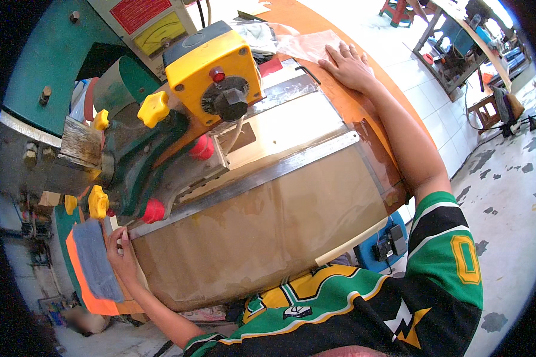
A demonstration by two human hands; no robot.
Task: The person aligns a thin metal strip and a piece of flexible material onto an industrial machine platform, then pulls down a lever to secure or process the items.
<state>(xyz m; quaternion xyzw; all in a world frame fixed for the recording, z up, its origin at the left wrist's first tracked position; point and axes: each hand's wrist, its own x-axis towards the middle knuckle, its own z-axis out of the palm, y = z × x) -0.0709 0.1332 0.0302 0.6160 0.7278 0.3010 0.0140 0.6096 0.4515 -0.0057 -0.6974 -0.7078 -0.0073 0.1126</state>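
Note:
A long steel ruler (262, 178) lies slantwise along the far edge of a brown, glossy-covered board (262, 232) in front of me. My left hand (122, 259) is at the ruler's left end, its fingers curled in at the board's corner; whatever is between them is too small to make out. My right hand (352, 68) rests palm down on the orange tabletop (393, 113), fingers stretched over the edge of a clear plastic sheet (309, 46). A black hex key (308, 74) lies just left of that hand.
A green machine (47, 65) stands at the left, with a yellow switch box (211, 74), yellow knobs (153, 109) and red rollers (153, 210) close above the ruler. A grey pad (95, 259) lies beside my left hand. A blue stool (382, 244) is below the board's right end.

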